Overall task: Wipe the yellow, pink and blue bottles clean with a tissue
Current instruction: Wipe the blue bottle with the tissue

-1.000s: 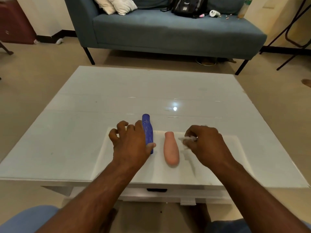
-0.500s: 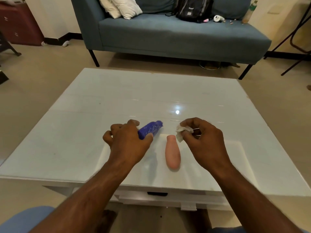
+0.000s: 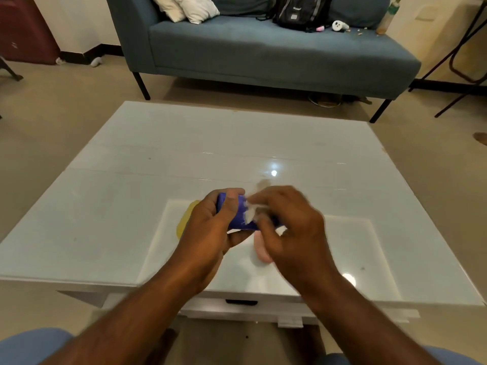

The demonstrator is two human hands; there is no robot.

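Blue bottle [image 3: 238, 216]: lifted off table [image 3: 158, 164] since a second ago, centre frame | left hand [image 3: 208, 230]: clenched round it | right hand [image 3: 287, 225]: pinching tissue [image 3: 250, 213] against it, blurred | pink bottle [image 3: 261, 252], yellow bottle [image 3: 185, 219]: lying below | wiping begun.

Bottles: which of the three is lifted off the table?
The blue bottle, gripped in the left hand; the yellow bottle and pink bottle lie on the table.
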